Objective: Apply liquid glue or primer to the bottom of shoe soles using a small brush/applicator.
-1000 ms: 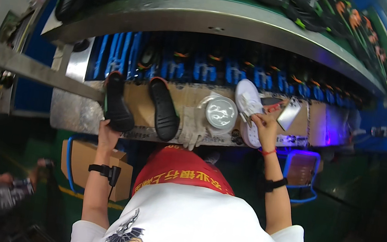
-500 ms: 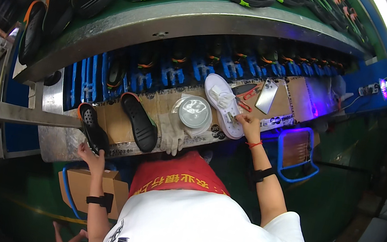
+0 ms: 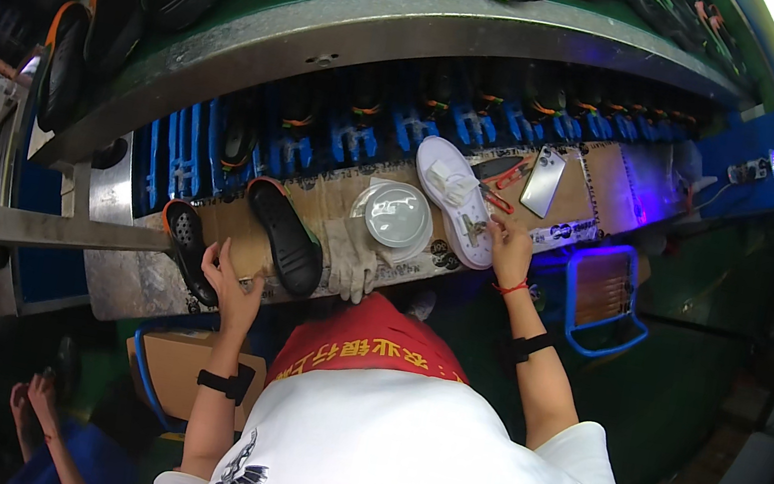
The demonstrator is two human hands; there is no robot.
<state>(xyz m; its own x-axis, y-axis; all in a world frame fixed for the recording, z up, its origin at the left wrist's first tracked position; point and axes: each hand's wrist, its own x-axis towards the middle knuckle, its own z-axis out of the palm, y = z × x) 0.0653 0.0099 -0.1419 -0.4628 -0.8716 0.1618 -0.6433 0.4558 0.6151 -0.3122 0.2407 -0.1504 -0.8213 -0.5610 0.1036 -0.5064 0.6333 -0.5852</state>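
Note:
My left hand [image 3: 234, 291] is open, thumb and fingers apart, beside a black shoe [image 3: 187, 249] with an orange rim and a hole-dotted inside. To its right lies a second black shoe [image 3: 284, 238], narrow and orange-edged. My right hand [image 3: 509, 252] is at the near end of a white shoe [image 3: 446, 175], its fingers extended and seemingly empty. Small dull-coloured pieces [image 3: 474, 228] lie on that shoe, next to the fingertips. Between the shoes are a clear round lidded tub [image 3: 397, 215] and a pale glove [image 3: 347, 261].
Red-handled cutters [image 3: 507, 175] and a phone-like slab [image 3: 543, 182] lie beyond the white shoe. Blue holders with shoes [image 3: 352, 140] line the back, under a metal-edged shelf [image 3: 421, 30]. A metal bar [image 3: 44, 233] juts in from the left. A blue-framed stool [image 3: 600, 301] stands at right.
My left hand has come off the leftmost black shoe and moved right and up, fingers spreading. My right hand has loosened from a pinch over the small pieces. Another person's hands show at lower left.

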